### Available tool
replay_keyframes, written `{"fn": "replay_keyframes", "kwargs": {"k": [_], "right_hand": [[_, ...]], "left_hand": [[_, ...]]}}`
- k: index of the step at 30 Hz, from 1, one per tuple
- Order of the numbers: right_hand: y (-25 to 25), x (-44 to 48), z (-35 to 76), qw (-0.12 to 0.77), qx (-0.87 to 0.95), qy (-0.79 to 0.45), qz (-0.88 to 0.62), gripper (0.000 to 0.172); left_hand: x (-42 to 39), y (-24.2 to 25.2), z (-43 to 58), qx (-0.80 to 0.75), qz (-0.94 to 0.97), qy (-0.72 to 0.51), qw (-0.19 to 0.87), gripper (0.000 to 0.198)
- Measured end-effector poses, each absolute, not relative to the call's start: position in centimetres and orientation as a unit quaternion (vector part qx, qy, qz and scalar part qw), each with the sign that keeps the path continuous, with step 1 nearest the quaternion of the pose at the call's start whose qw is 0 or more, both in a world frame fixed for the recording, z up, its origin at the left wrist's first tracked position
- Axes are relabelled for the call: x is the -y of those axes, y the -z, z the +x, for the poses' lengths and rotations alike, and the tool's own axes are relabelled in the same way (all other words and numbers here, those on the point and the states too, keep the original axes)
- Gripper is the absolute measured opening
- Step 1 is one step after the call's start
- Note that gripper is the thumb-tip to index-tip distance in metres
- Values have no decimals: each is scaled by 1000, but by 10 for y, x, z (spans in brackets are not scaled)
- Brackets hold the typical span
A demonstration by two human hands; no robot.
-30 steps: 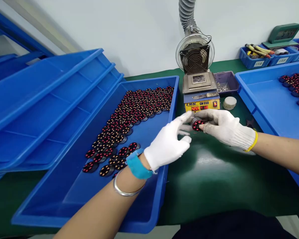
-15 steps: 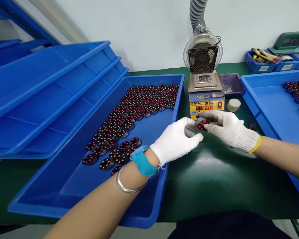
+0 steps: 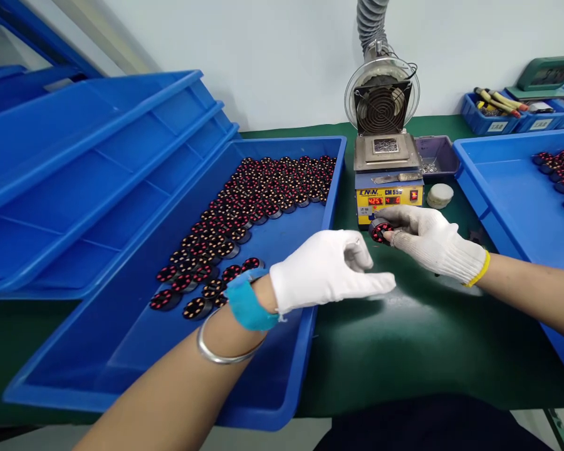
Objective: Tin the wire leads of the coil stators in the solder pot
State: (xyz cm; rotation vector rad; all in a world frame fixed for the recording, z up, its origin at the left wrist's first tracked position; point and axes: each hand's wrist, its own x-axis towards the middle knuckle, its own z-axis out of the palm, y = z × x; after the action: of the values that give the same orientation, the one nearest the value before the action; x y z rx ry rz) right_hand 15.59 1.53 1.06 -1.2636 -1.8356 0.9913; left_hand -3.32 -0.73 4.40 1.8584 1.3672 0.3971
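Between the thumb and fingers of my right hand [image 3: 435, 241] is a short round black part [image 3: 379, 230] with red spots on its face, tilted toward me. A knitted white glove with a yellow cuff covers that hand, greyed at the fingertips. My left hand [image 3: 326, 269], in a smooth white glove, hovers over the right rim of the near blue tray [image 3: 305, 351]. Its thumb points right, its fingers curl apart from the thumb, and nothing is in it. Many similar round parts [image 3: 267, 188], with red or cream spots, stand packed in that tray.
Behind my right hand stands a yellow-fronted solder pot [image 3: 389, 197] with a fan and a duct [image 3: 371, 25]. Beside it are a round white pad [image 3: 440, 195] and a purple bin [image 3: 439, 156]. Another blue tray [image 3: 507, 175] lies right; stacked blue trays [image 3: 98, 169] lean left.
My left hand has drawn back left and down from the round part, its thumb and fingers spreading apart. My right hand keeps the part in nearly the same spot.
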Motion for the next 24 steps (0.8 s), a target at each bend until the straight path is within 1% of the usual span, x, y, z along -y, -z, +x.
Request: {"fn": "replay_keyframes", "kwargs": {"k": [2, 5, 7, 9, 11, 14, 15, 17, 20, 21, 22, 24], "right_hand": [[-14, -15, 155, 345, 700, -388, -490, 42], [-16, -15, 155, 342, 694, -405, -487, 41], [-15, -14, 156, 340, 693, -419, -478, 40], [-12, -15, 156, 339, 699, -422, -467, 38], [-8, -15, 157, 337, 706, -417, -462, 36], [-7, -14, 156, 330, 710, -406, -471, 35], [-8, -14, 156, 327, 710, -400, -478, 35], [-10, -14, 154, 317, 709, -389, -496, 35], [-13, -14, 153, 319, 697, -397, -504, 37], [-13, -14, 153, 326, 694, -400, -502, 37], [-13, -15, 153, 334, 692, -401, -500, 38], [-13, -15, 154, 346, 691, -393, -499, 37]], "left_hand": [[7, -45, -36, -538, 745, -178, 351, 39], [2, -36, -39, -527, 777, -252, 233, 27], [-3, -25, -40, -496, 809, -276, 155, 23], [-6, -14, -38, -473, 827, -291, 90, 14], [-7, -6, -36, -464, 833, -298, 47, 9], [-5, -4, -30, -480, 825, -297, 24, 9], [-4, -6, -29, -488, 820, -297, 40, 8], [-3, -14, -29, -499, 804, -297, 129, 3], [-3, -30, -37, -467, 753, -304, 350, 15], [-3, -34, -41, -451, 726, -319, 409, 20], [-4, -37, -44, -440, 697, -341, 452, 24], [-6, -38, -47, -447, 645, -386, 485, 25]]}}
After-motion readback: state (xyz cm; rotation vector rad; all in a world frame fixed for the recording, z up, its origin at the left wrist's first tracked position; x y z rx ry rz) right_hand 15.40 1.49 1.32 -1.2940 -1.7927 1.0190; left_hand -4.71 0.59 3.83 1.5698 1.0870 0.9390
